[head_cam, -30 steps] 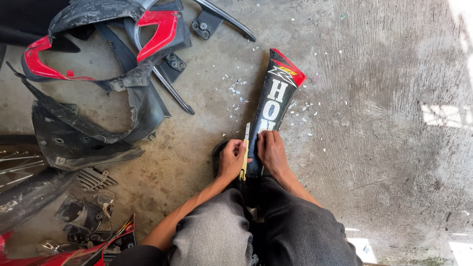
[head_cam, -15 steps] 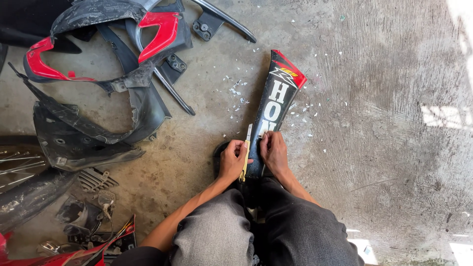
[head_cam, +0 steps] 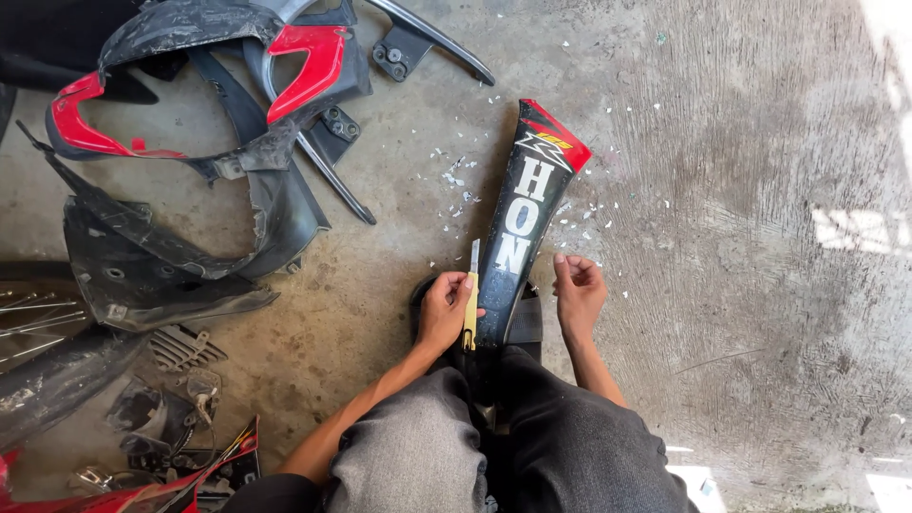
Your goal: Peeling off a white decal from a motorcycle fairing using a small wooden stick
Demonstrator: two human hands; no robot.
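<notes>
A person crouches on a rough concrete floor, knees in grey trousers at the bottom of the view. The left hand is closed around a yellow-handled utility knife, whose blade points away from the body and lies just beside the left edge of a long black motorcycle panel. The panel lies flat on the floor straight ahead of the knees, its near end between the two hands and its far end, tipped with red and carrying white lettering, angled up and to the right. The right hand holds nothing; its fingers are curled loosely and it rests just to the right of the panel's near end, whether touching it or not I cannot tell. Small white flakes are scattered on the floor around the panel's upper half. To the left, well apart from the hands, lies a heap of black and red fairing pieces, dusty and overlapping, with a slim dark bar beyond it. Smaller broken parts sit near the left knee
</notes>
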